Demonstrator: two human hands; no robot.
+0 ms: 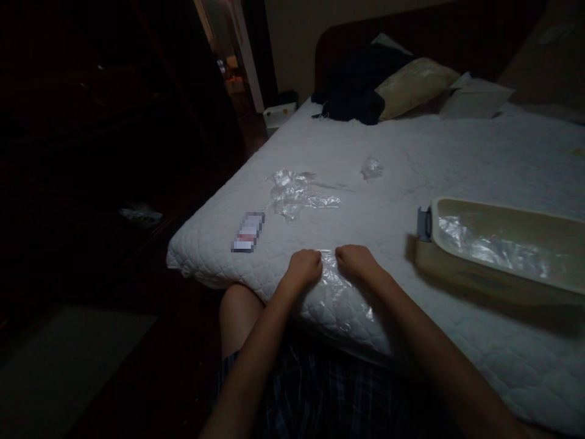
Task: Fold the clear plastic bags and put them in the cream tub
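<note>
just below frame centre, left hand [305, 266] and right hand [358, 261] pinch clear plastic [333, 279], likely light, limp, slippery, best gripped by its edge.

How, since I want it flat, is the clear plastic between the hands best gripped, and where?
Probably by the far edge of the clear plastic, coming from both sides, as the left hand and right hand do. That edge runs straight between them; the rest looks thin and creased, so one grip might fold it.
</note>
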